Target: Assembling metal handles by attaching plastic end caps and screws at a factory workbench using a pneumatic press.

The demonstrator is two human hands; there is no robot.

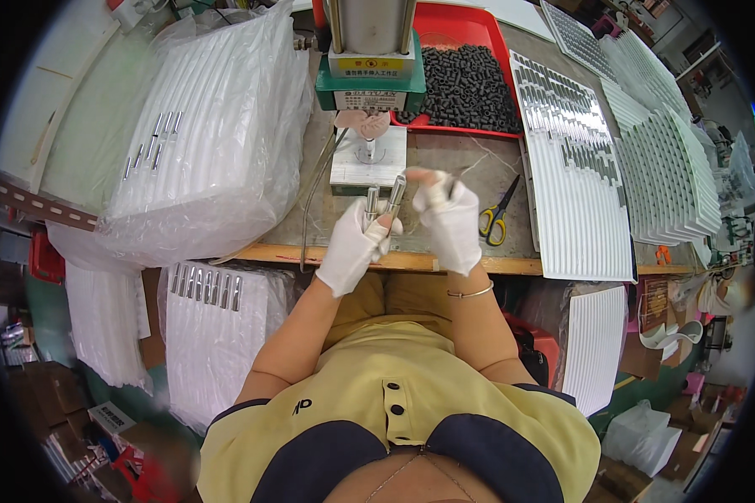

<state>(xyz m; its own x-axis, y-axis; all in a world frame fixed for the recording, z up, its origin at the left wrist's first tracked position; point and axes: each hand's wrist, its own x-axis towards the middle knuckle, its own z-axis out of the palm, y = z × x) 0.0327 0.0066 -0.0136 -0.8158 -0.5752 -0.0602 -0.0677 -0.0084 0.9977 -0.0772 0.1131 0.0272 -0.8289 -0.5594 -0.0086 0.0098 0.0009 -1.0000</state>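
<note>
Centre: tubes (397,194) in the left hand (352,245); upper centre: press (370,71) on the desk (470,159), tray (461,129) to its right.

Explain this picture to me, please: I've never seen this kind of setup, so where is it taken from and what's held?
There is no robot here. A head-worn fisheye camera looks down at a person's own gloved hands, so straight edges bend near the rim. The left hand grips two metal tubes. The right hand is raised beside them; its fingers are blurred, so I can't tell whether it holds anything. On the bench are a press, a red tray of black parts, and scissors.
</note>
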